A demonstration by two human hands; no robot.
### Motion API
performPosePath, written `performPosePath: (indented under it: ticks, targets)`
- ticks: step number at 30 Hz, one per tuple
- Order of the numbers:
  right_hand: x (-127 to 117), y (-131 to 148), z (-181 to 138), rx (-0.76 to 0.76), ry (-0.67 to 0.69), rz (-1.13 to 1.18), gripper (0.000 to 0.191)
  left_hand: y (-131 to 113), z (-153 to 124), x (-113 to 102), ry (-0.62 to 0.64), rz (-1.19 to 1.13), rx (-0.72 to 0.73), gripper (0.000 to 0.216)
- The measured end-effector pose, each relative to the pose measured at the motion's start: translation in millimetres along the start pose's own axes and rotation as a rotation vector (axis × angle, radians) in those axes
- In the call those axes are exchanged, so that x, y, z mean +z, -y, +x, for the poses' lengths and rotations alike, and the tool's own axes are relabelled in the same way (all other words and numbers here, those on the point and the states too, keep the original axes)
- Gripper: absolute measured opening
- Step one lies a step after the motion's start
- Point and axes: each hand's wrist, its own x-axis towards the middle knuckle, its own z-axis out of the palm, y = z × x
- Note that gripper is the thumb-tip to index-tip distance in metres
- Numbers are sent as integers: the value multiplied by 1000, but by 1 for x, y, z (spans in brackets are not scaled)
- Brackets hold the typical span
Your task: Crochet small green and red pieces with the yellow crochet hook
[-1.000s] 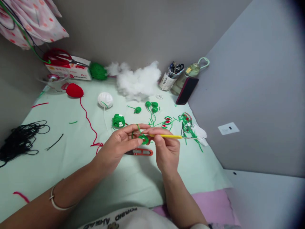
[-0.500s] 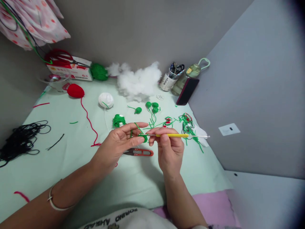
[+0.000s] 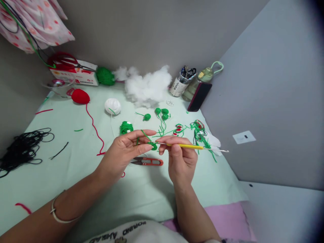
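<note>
My left hand pinches a small green crochet piece between thumb and fingers, and a strand of green yarn runs over its raised forefinger. A crochet hook with a yellow handle and metal ends is gripped in my right hand; its left tip meets the green piece. Just behind my left hand lies a ball of green yarn. Below the hands are thread snips with orange handles. Several small green crocheted balls with yarn tails sit farther back.
White stuffing is heaped at the back wall. A pen cup, a bottle and a leaning phone stand back right. Red yarn, white yarn and black cord lie leftward; green scraps lie right.
The hook has shifted slightly to the right and tilted, its right end now lower. My right hand moved a little rightward with it. My left hand stays nearly in place.
</note>
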Motion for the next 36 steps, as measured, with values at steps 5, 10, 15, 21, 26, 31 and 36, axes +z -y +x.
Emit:
performPosePath:
  ticks: [5, 10, 15, 21, 26, 31, 36]
  targets:
    - [0, 0, 1, 55, -17, 36, 16, -1, -1, 1, -45, -50, -22, 28]
    - [0, 1, 0, 26, -6, -25, 16, 0, -2, 3, -77, -74, 8, 29]
    - [0, 1, -3, -180, 22, -222, 20, 1, -2, 5, -114, -26, 68, 28]
    - [-4, -3, -7, -437, 164, -470, 30, 1, -4, 6, -164, 78, 103, 26]
    - [-6, -4, -12, -578, 262, -695, 43, 2, -4, 8, -211, 120, 154, 24]
    - [-3, -3, -11, -576, 193, -662, 45, -2, -7, 10, -265, 181, 204, 16]
    - [-3, -8, -16, -551, 155, -653, 46, -1, -9, 15, -298, 185, 219, 15]
